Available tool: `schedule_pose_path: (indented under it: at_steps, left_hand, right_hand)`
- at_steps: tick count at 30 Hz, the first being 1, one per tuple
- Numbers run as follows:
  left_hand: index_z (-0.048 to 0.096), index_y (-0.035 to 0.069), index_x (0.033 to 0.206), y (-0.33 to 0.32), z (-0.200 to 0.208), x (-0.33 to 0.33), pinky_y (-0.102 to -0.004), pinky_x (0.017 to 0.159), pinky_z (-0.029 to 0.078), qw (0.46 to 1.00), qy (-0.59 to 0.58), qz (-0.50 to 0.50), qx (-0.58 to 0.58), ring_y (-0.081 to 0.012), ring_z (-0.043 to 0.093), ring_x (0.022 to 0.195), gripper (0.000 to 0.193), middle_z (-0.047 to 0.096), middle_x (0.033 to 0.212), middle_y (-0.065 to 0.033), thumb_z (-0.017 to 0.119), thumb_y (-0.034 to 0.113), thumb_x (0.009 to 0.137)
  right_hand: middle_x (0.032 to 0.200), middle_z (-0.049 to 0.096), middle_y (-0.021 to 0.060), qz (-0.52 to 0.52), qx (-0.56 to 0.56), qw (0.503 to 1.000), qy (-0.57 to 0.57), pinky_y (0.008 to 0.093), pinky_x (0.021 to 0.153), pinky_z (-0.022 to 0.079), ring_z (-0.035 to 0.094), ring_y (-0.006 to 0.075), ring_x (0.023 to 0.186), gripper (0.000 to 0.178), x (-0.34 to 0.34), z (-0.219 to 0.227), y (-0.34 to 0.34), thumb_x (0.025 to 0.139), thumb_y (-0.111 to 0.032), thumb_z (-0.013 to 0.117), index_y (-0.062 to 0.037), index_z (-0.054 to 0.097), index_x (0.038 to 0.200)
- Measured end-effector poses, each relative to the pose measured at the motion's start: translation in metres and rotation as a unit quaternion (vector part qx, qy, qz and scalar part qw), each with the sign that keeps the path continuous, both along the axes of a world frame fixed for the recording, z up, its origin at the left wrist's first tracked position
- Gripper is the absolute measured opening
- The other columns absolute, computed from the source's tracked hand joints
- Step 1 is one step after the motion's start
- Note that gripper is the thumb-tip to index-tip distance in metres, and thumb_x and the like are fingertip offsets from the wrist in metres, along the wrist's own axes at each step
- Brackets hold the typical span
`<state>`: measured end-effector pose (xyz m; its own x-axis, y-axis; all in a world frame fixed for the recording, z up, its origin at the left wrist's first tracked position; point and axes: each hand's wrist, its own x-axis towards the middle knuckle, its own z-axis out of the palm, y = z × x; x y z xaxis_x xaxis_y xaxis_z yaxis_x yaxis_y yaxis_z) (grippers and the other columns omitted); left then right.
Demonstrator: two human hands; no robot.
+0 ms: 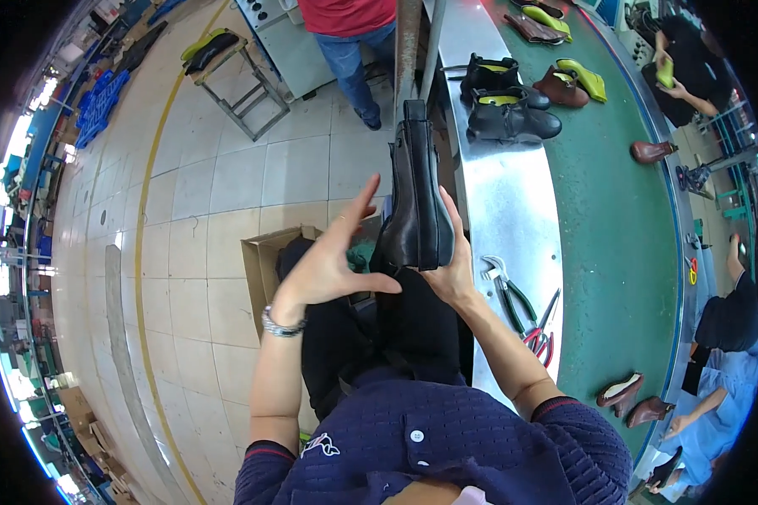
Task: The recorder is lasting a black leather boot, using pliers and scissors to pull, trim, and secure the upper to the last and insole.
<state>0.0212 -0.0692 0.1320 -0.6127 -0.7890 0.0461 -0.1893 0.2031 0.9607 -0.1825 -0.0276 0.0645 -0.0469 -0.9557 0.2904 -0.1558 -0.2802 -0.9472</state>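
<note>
A black leather ankle boot [414,194] stands out lengthwise in front of me, above my lap. My right hand [453,263] grips its near end from the right, fingers running along that side. Left of the boot, my left hand [333,252] is held apart from it, thumb and fingers spread with nothing between them. On the metal-topped bench to my right lie green-handled pincers [512,296] and a red-handled tool [541,338]. Further up stand finished-looking black boots [512,118] with yellow-green linings.
The metal bench [514,202] borders a green conveyor belt [619,252] bearing brown boots [563,88]. An open cardboard box [261,278] sits beside my legs. A stool [244,88] holds shoe parts. A person in red [349,17] stands ahead; other people work across the belt.
</note>
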Motion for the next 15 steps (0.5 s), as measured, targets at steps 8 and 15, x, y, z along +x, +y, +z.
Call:
schedule_pose_path:
  at_steps: [8,15]
  left_hand:
    - [0.003,0.009,0.154,0.049,-0.055,0.010,-0.0367,0.115,0.026,0.979,0.171,0.078,0.075,-0.0230,0.026,0.143,0.121,0.017,0.158,-0.0136,0.087,0.011,0.066]
    - [0.007,0.006,0.154,0.092,-0.066,0.032,-0.0352,0.113,0.028,0.974,0.142,0.175,0.036,-0.0227,0.031,0.140,0.116,0.026,0.154,-0.0132,0.085,0.007,0.068]
  right_hand:
    - [0.145,0.040,0.0209,0.101,0.007,0.990,0.103,0.0394,0.108,0.038,0.043,0.0369,0.132,0.094,0.021,0.012,0.040,0.065,-0.001,0.076,-0.0057,0.030,0.148]
    - [0.144,0.041,0.0184,0.213,0.040,0.950,0.225,0.0389,0.108,0.038,0.044,0.0350,0.131,0.083,0.000,0.034,0.041,0.074,-0.018,0.079,-0.0082,0.037,0.145]
